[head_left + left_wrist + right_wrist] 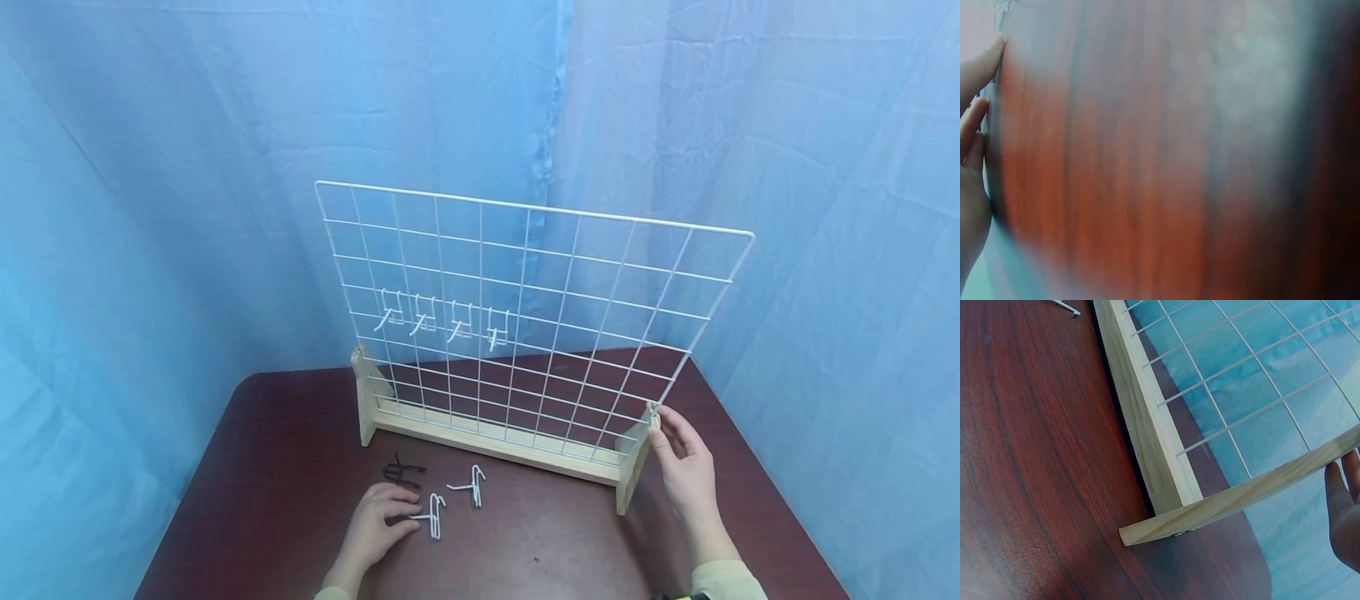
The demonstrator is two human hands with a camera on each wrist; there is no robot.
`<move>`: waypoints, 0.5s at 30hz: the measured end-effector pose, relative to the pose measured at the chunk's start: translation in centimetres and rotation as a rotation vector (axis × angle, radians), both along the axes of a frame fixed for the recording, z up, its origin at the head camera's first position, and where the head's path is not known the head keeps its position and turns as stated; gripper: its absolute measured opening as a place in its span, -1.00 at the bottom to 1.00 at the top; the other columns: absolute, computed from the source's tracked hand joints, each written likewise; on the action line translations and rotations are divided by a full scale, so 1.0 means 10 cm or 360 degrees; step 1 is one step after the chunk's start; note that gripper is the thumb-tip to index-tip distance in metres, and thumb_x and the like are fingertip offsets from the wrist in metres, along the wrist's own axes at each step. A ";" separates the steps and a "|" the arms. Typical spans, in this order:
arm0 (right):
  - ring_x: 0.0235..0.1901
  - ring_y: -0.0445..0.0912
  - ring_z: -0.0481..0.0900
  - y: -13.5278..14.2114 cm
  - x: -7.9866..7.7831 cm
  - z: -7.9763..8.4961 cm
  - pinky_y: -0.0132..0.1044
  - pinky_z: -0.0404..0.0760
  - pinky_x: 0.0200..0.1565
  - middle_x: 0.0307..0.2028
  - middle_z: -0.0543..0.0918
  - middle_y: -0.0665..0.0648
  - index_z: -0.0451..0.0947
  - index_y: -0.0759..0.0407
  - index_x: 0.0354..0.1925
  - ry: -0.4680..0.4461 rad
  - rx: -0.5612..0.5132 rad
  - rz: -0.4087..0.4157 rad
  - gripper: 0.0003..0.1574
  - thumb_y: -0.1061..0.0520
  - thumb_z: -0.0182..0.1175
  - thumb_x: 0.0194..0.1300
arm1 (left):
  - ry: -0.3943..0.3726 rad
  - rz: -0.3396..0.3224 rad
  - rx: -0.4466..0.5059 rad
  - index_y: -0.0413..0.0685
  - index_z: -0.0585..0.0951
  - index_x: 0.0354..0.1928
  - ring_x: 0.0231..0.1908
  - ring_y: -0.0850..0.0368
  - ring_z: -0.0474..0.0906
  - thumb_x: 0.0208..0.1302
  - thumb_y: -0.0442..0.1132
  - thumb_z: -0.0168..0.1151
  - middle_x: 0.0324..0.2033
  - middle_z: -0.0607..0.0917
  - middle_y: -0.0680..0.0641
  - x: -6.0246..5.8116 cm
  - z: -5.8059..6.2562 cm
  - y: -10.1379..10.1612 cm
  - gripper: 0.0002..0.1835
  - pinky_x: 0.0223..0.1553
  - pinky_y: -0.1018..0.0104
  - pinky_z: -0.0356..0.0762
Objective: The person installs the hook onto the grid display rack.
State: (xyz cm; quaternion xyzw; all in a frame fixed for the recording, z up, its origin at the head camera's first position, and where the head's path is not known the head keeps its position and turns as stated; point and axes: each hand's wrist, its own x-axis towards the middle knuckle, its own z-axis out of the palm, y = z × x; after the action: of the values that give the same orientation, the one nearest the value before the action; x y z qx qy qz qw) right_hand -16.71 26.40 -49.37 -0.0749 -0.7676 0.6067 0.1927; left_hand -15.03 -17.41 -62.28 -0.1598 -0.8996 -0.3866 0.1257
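Four white hooks (461, 332) hang in a row on the wire grid (521, 286) — my hands are well apart, one on the wooden stand (495, 442).
My right hand (686, 467) pinches the upper end of the wooden stand's right end piece (1241, 494), thumb and fingers on it. My left hand (378, 517) is low at the table (555, 550), thumb and fingers parted about the prong of the nearer loose hook (436, 517), also white; I cannot tell whether they touch it. The farther loose hook (476, 487) lies just beside that one, toward the wooden stand. A black wire piece (403, 472) lies just past my left fingers — exact form unclear. The hung row sits left of the grid's middle. A blue curtain (450, 100) hangs behind.
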 end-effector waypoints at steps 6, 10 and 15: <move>0.01 -0.39 0.41 0.07 -0.06 -0.12 -0.64 0.44 -0.05 0.07 0.50 -0.03 0.35 0.18 0.22 -0.0012 0.0010 -0.0007 -0.48 0.12 0.11 0.32 | -0.0061 0.0046 0.0025 0.19 0.72 -0.54 -0.11 0.23 0.45 -0.24 -0.22 0.52 -0.33 0.66 0.28 -0.01 0.01 0.01 -0.84 0.04 0.18 0.35; -0.01 -0.40 0.41 0.02 -0.02 -0.03 -0.65 0.44 -0.06 0.06 0.51 0.00 0.36 0.22 0.21 -0.0008 0.0022 -0.0007 -0.49 0.13 0.10 0.32 | -0.0127 0.0056 0.0054 0.21 0.70 -0.53 -0.14 0.26 0.48 -0.17 -0.23 0.49 -0.35 0.65 0.31 -0.01 0.01 -0.01 -0.84 0.04 0.17 0.40; -0.02 -0.40 0.41 -0.06 0.05 0.10 -0.66 0.44 -0.07 0.05 0.51 0.00 0.35 0.27 0.20 0.0021 0.0055 -0.0006 -0.50 0.16 0.10 0.33 | -0.0183 0.0073 0.0091 0.24 0.69 -0.48 -0.23 0.31 0.52 -0.10 -0.21 0.46 -0.42 0.62 0.36 -0.01 0.05 -0.05 -0.86 -0.06 0.20 0.49</move>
State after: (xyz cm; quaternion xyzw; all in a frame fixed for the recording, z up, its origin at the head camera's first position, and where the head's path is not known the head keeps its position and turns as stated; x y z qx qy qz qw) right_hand -16.16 25.84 -48.40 -0.0688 -0.7765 0.5935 0.2002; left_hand -15.12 -17.93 -61.82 -0.1131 -0.8974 -0.4176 0.0870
